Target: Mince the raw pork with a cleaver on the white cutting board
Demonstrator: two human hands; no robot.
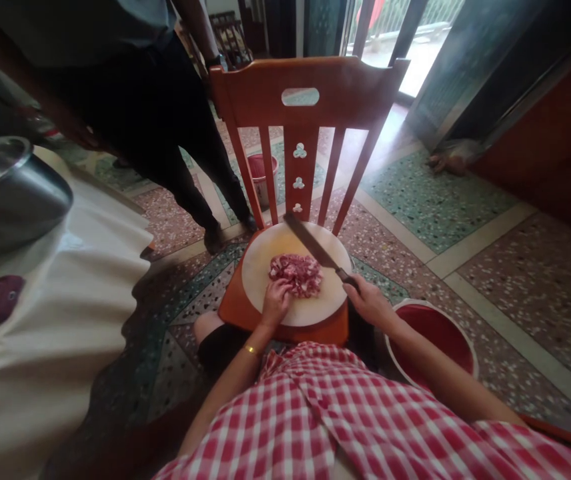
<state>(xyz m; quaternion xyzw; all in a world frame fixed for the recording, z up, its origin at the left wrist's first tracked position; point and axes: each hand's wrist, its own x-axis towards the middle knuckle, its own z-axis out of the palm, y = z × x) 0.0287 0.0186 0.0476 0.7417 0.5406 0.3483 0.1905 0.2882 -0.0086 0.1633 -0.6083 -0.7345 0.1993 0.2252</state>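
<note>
A round, pale cutting board (270, 257) with a smooth, cream-coloured face lies flat on the seat of an orange-brown wooden chair (310, 93), whose slatted back rises beyond it with small clover-shaped cut-outs in the middle slat. On the board, a little nearer the person than its centre, sits a low heap of raw meat (296, 273), pink and red, wet-looking and lumpy, cut into small pieces.

The left hand (275, 300) rests on the near left edge of the heap, fingers curled down onto the meat and pressing it in place; a thin gold bangle (251, 350) circles the wrist. The right hand (369, 301) is closed around the dark handle of a knife (315, 247). The two hands are apart, one on each side of the heap.

The knife has a long, flat, dull grey steel blade. Its long axis runs diagonally, from the handle at the board's right rim up and away to the left, the tip pointing toward the chair back. The blade lies over the far right part of the board, just beyond the meat; whether it touches the meat cannot be told.

A red plastic bucket (440, 333) stands on the speckled terrazzo floor (505, 267) just beside the right forearm. The person wears red-and-white checked cloth (325, 413). To the left, a white cloth-covered table (65, 300) bears a shiny metal bowl (10, 193), and another person in dark trousers (165, 133) stands behind it.
</note>
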